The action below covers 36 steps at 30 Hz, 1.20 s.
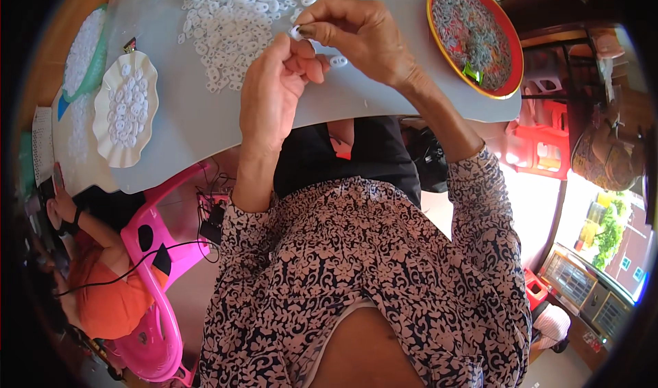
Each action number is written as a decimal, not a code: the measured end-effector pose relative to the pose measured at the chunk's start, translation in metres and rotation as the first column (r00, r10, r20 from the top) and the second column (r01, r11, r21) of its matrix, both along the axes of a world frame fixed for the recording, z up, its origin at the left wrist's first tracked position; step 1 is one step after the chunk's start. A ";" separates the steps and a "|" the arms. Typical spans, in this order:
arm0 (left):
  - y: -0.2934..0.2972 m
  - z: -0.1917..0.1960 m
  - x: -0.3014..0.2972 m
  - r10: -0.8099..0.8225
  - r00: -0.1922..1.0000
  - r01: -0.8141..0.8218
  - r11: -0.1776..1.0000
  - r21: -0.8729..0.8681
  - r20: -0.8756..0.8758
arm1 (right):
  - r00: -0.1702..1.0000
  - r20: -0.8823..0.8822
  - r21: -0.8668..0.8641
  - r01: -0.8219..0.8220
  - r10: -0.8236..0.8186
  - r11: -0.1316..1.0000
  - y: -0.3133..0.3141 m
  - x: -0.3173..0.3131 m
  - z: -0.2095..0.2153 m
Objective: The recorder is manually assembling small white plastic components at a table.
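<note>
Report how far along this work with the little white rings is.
Done, apparently: a red tray filled with small pieces, and white rings on a scalloped white plate. In hand: left hand and right hand pinch one white ring together. Left: a large loose pile of white rings on the table.

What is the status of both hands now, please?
Left hand and right hand together pinch one small white ring. Loose white rings heaped on grey table. Nothing between the hands.
</note>
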<state>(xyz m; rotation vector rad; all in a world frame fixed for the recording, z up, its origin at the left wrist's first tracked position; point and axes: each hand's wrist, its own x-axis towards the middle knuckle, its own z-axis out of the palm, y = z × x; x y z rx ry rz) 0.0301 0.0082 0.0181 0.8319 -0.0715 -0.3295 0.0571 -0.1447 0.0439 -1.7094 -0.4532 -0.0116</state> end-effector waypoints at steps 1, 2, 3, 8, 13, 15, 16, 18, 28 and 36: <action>0.002 -0.002 0.001 -0.002 1.000 0.002 1.000 0.008 -0.005 | 1.000 -0.005 0.008 0.002 -0.002 1.000 0.002 -0.005 0.000; 0.002 -0.004 0.005 -0.047 0.998 0.045 0.998 -0.049 -0.029 | 0.992 0.127 -0.065 0.025 -0.016 0.998 0.001 -0.010 0.001; 0.002 -0.006 0.007 -0.092 0.994 0.087 0.991 -0.107 -0.051 | 0.966 0.257 -0.136 0.056 -0.020 0.989 0.000 -0.013 0.001; -0.003 -0.007 0.001 0.019 1.000 -0.019 1.000 0.012 -0.013 | 0.932 0.353 -0.142 0.144 -0.086 0.979 -0.008 -0.022 -0.011; -0.003 -0.009 -0.002 0.059 0.934 -0.255 0.801 0.542 0.353 | 0.984 0.041 -0.026 0.176 -0.175 0.984 -0.012 -0.031 -0.016; -0.005 -0.006 -0.004 0.042 0.910 -0.301 0.752 0.587 0.413 | 0.984 0.045 -0.027 0.171 -0.170 0.985 -0.009 -0.030 -0.017; -0.007 -0.004 -0.005 0.026 0.883 -0.353 0.696 0.626 0.469 | 0.986 0.047 -0.027 0.160 -0.158 0.987 -0.009 -0.030 -0.017; -0.006 0.002 -0.008 0.009 0.885 -0.344 0.688 0.639 0.466 | 0.988 0.023 -0.083 0.151 -0.150 0.985 -0.010 -0.031 -0.013; -0.004 -0.014 -0.004 0.134 0.918 -0.295 0.860 0.417 0.374 | 0.962 0.118 -0.199 0.266 -0.246 0.943 -0.046 -0.014 -0.002; 0.001 -0.015 -0.013 0.124 0.932 -0.262 0.879 0.398 0.340 | 0.919 0.381 -0.547 0.309 -0.097 0.778 -0.053 -0.012 -0.005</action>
